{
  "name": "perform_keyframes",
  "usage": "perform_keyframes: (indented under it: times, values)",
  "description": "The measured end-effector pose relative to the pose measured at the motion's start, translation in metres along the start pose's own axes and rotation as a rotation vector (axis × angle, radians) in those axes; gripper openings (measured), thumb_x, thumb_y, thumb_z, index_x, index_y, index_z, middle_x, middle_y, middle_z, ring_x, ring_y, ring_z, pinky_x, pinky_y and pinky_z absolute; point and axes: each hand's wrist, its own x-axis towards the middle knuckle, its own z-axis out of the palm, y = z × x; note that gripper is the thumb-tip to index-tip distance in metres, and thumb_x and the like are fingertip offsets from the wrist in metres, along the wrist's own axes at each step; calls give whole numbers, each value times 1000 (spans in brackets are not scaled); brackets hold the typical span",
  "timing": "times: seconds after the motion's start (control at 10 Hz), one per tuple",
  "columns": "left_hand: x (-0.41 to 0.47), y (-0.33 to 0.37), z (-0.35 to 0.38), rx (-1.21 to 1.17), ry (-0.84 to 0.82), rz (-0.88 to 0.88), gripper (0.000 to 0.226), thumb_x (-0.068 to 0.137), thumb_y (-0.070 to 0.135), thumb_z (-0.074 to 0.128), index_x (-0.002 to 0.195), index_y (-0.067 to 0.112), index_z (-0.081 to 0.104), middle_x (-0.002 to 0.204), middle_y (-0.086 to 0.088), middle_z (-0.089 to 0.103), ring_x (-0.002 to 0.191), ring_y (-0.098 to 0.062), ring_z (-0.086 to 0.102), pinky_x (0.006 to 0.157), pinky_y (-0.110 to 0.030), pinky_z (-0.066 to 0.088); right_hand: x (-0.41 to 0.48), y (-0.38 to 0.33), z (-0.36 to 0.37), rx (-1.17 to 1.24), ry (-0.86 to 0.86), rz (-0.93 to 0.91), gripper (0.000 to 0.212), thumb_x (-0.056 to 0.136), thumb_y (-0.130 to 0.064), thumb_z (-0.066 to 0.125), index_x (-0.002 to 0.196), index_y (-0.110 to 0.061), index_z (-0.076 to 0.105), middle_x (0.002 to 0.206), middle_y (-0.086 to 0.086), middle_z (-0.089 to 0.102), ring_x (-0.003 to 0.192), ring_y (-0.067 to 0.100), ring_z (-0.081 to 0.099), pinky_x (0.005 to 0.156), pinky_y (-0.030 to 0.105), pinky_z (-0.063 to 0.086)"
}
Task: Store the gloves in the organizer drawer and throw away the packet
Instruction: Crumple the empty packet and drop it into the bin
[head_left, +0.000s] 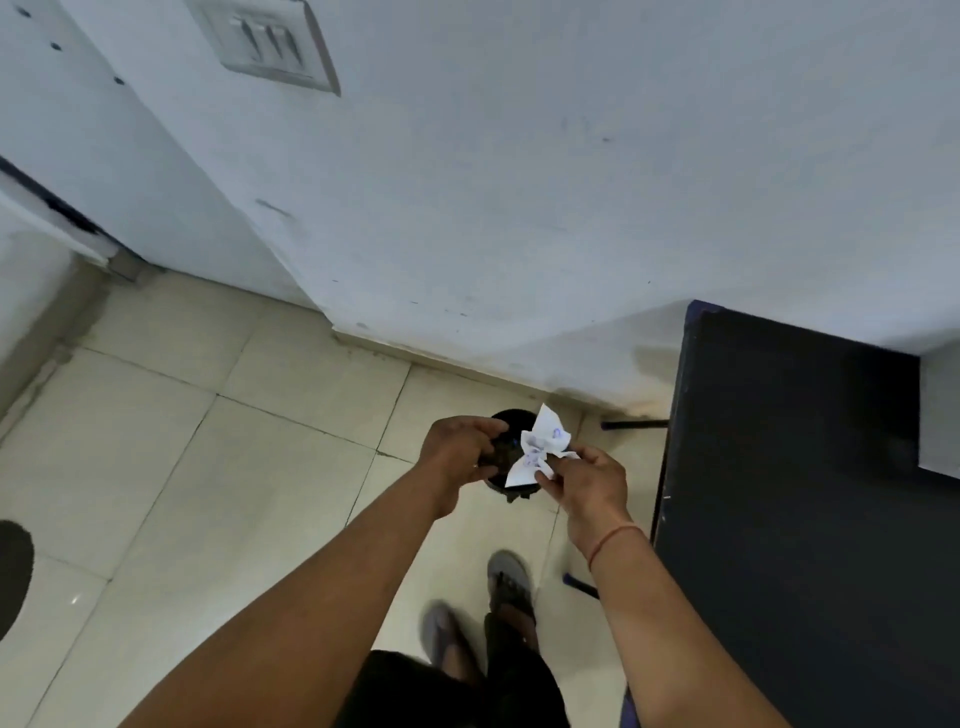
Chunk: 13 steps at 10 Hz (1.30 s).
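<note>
Packet (543, 447), crumpled white with blue print, is pinched in the right hand (589, 483) directly above a black waste bin (511, 421) on the tiled floor (208, 467). Left hand (457, 452) curls loosely over the bin, grasping nothing discernible. Dark counter (805, 493) stands right of the bin.

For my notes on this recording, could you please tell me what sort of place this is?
Probably a plain indoor room, perhaps an office corner: pale tiled floor, painted white wall with a switch plate, a dark table and a small black bin.
</note>
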Motion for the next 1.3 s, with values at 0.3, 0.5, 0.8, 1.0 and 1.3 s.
perform_keyframes:
  times: [0.3,0.5,0.8,1.0,1.3]
  values:
    - [210,-57,-20,314,-19,-56,19,94,3,66,102,11,82,89,-6,70,88,-22,62,68,-34,58,170,87,56,-168,237,12,29,80,16,69,75,-12,74,102,20,76,69,26,70,62,30,65]
    - [328,-98,-8,508,-81,-2,21,94,4,65,106,10,81,83,-4,68,80,-19,63,87,-46,63,286,156,66,-260,250,56,19,85,8,70,88,-9,79,88,5,75,73,20,69,63,17,55]
    - [411,-148,6,645,-72,154,23,75,17,66,91,28,78,89,-3,80,85,-34,78,84,-50,67,383,229,84,70,-65,312,57,94,-47,61,142,-17,57,131,1,67,120,25,61,112,44,45]
    - [353,-121,5,523,-46,119,27,80,11,69,102,23,78,99,-7,80,92,-28,75,73,-36,61,324,172,70,76,-14,207,75,94,-66,46,151,-16,47,144,-2,53,140,29,47,112,43,40]
    - [177,-6,30,392,-51,319,21,88,17,73,105,29,78,109,-2,79,102,-24,72,91,-42,59,156,8,40,-90,8,-150,55,96,-64,39,131,-27,58,126,-4,60,121,22,53,113,44,40]
